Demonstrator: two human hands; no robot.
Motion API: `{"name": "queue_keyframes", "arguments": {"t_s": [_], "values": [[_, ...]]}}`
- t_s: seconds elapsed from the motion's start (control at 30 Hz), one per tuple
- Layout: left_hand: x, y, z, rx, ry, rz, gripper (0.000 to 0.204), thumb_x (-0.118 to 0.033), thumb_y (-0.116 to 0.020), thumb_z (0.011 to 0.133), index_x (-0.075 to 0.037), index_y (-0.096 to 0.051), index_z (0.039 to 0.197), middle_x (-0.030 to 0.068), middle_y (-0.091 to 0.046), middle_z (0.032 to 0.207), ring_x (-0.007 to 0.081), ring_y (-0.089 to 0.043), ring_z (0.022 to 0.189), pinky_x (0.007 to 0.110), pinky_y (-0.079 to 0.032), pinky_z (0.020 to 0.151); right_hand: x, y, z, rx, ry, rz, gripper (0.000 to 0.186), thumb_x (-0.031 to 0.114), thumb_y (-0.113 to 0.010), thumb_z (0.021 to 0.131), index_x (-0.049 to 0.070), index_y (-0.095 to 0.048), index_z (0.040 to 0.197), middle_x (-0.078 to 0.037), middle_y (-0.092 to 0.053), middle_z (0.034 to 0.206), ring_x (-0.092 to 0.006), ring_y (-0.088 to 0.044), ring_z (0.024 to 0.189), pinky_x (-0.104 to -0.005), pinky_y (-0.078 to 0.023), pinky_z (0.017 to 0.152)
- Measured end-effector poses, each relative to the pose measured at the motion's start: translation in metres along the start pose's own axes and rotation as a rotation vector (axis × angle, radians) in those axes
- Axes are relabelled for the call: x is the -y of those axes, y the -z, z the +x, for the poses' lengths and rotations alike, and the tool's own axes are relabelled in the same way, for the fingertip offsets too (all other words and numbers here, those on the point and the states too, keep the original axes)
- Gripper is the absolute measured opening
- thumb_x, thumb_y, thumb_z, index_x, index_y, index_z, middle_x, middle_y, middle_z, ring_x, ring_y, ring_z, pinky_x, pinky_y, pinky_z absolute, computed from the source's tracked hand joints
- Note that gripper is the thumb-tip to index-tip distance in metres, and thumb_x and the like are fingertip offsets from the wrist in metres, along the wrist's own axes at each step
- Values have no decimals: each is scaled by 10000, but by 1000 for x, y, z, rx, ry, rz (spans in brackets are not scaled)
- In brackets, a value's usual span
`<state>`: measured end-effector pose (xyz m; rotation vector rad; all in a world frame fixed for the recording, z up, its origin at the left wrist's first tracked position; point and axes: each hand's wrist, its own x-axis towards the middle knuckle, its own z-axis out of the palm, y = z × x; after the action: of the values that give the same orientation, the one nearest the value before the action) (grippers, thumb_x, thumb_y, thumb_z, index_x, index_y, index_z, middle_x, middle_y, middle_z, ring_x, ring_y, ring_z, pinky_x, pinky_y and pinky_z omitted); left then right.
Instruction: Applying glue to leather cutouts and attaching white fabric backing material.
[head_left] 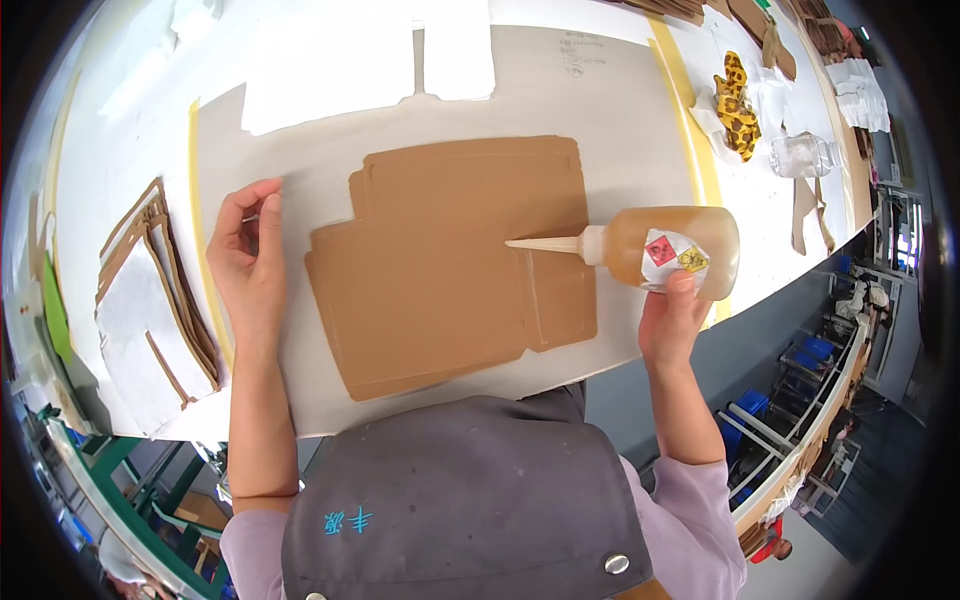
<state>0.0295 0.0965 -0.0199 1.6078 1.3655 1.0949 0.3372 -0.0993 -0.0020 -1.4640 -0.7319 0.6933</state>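
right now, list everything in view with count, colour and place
squeeze bottle: one, translucent amber, in the right hand
cut panel: one, possibly several pieces, brown, on the grey sheet
grey sheet: one, grey, on the table
table: one, white, beneath everything
tape strips: two, yellow, left and right sheet edges
white sheets: count unclear, white, far side
stacked cut pieces: several, brown and white, left
spotted cloth: one, yellow and dark, far right
jar: one, clear, right
blue bins: several, blue, beyond the table, right
apron: one, dark grey, on the person
sleeves: two, lilac, lower edge
left hand: one, bare, empty, left of the panel
right hand: one, bare, right of the panel
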Motion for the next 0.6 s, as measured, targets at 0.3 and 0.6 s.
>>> {"name": "queue_keyframes", "arguments": {"t_s": [0.3, 0.6], "values": [[-1, 5, -2, 39, 93, 2, 194, -155, -577, 956, -17, -640, 1075, 8, -618, 982, 81, -528, 899, 217, -403, 814, 2, 16, -2, 75, -50, -67, 697, 329, -683, 851, 57, -348, 1398, -75, -512, 1262, -210, -528, 1160, -382, -424, 998], [-4, 8, -1, -29, 47, -109, 157, -151, -604, 936, -31, -663, 1018, -8, -615, 893, 56, -507, 778, 201, -411, 705, -12, 35, -77, -73, -52, -5, 772, 427, -706, 792, 18, -390, 1366, -107, -545, 1245, -242, -540, 1173, -394, -436, 998]]}}
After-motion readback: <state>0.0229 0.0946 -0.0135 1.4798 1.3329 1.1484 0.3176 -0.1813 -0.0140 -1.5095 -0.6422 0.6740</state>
